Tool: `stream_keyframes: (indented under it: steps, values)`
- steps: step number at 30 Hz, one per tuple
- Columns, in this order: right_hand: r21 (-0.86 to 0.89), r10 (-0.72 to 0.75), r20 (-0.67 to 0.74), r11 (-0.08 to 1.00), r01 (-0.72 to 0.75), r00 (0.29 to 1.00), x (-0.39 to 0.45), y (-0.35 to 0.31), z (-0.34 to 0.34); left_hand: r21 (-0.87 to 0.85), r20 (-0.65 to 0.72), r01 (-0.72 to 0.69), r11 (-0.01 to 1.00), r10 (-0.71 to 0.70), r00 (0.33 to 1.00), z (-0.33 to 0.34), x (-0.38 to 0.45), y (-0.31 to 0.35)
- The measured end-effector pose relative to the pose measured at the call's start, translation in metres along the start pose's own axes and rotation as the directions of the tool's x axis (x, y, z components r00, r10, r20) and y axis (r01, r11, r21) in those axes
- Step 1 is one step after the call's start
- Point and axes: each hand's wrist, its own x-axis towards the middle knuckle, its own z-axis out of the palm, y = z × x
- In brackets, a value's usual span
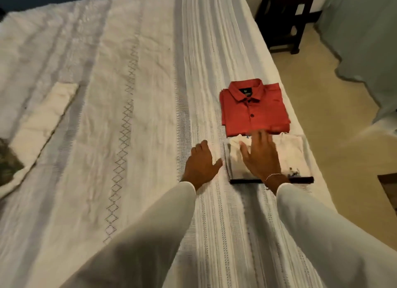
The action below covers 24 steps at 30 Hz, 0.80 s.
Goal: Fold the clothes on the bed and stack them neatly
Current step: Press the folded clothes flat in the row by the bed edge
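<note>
So both arms in long white sleeves (150,234) reach out over the bed (107,137), which has a white patterned cover on it. The left hand (198,162) rests palm down on the cover near the bed's right edge, just beside the left side of a folded white shirt (296,156); its fingers (200,147) are straight and loosely together, thumb sticking out toward the shirt. The right hand (261,155) lies flat on top of that white shirt, fingers spread, not gripping anything. The picture's a bit blurry there, but the fingertips seem to reach the near edge of the red shirt. There's a thin silver bracelet (272,176) on that wrist.

The white shirt has a dark strip along its near edge. Right behind it, touching or almost touching, sits a folded red shirt (253,109), collar pointing away, buttons done up, also close to the bed's right edge.

Way over by the left edge lies another pale cloth (43,120), flat and long, with something dark and patterned (8,163) next to it. Past the right edge, on the floor, stands a dark wooden stand (285,19).
</note>
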Motion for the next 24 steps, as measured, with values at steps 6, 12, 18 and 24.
stream_keyframes:
  steps: [6,12,18,24]
  values:
    - [0.189,-0.226,0.319,0.967,0.172,0.921,-0.012,-0.128,-0.03,0.162,-0.064,-0.005,0.987,0.015,0.998,-0.105,-0.076,-0.057]
    - [0.204,-0.324,0.47,0.945,0.256,0.821,-0.033,-0.265,-0.055,0.292,-0.072,0.08,0.953,-0.061,0.996,-0.194,-0.159,-0.136]
    - [0.236,-0.45,0.527,0.893,0.384,0.721,-0.052,-0.408,-0.044,0.303,-0.082,0.227,0.926,-0.212,0.974,-0.265,-0.236,-0.237]
    - [0.302,-0.53,0.554,0.847,0.438,0.642,-0.08,-0.563,-0.01,0.268,-0.081,0.377,0.887,-0.369,0.926,-0.326,-0.307,-0.373]
